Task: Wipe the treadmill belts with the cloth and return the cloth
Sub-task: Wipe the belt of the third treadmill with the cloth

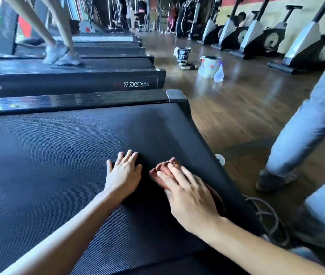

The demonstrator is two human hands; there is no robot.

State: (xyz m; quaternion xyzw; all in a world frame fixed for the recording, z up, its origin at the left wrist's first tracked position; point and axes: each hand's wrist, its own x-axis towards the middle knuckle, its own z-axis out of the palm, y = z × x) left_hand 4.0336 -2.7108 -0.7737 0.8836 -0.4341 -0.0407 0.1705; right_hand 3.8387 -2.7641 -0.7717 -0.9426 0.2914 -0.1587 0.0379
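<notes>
The right hand [191,195], fingers flat, is pressing the cloth [169,163] beneath it onto the belt [58,155] (left hand [125,173] alongside, open, bracing); even pressure is advisable.

Matt ribbed belt [58,155], glossy wood floor [246,108]

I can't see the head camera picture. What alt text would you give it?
A person's right hand presses a reddish-brown cloth on a black treadmill belt, while the left hand rests flat beside it. Someone walks on the next treadmill, and a bucket with spray bottles stands on the wooden floor.
</notes>
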